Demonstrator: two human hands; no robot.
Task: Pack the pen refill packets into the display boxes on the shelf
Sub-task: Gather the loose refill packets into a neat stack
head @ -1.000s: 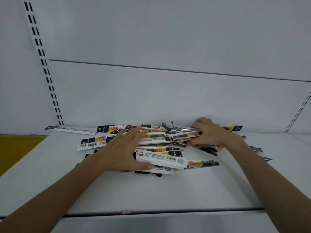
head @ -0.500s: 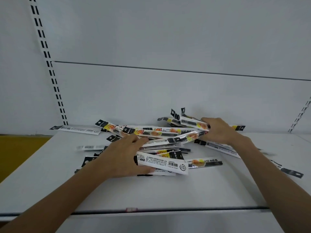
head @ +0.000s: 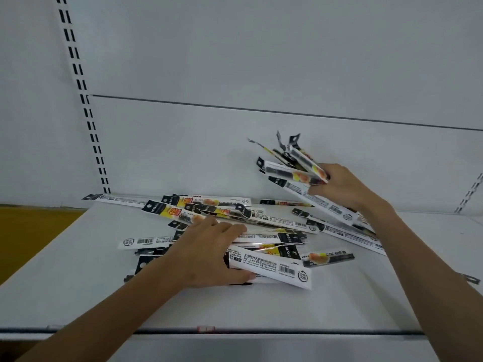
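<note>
A loose pile of long pen refill packets (head: pixel 235 218), black, white and yellow, lies on the white shelf (head: pixel 78 283). My right hand (head: pixel 342 186) grips a fanned bunch of packets (head: pixel 290 168) and holds it lifted above the pile, its free ends pointing up and left. My left hand (head: pixel 209 252) rests on the near left part of the pile, fingers spread over several packets and thumb against a white packet with a barcode (head: pixel 271 270). No display box is in view.
The white back panel (head: pixel 235 74) rises right behind the pile, with slotted uprights at left (head: pixel 86 105) and far right (head: pixel 470 192). The shelf's front edge (head: pixel 261 331) runs across the bottom. A yellow surface (head: pixel 31 228) lies beyond the shelf's left side.
My right hand has lifted its bunch of packets higher off the pile and tilted it up. My left hand stays on the pile, barely moved.
</note>
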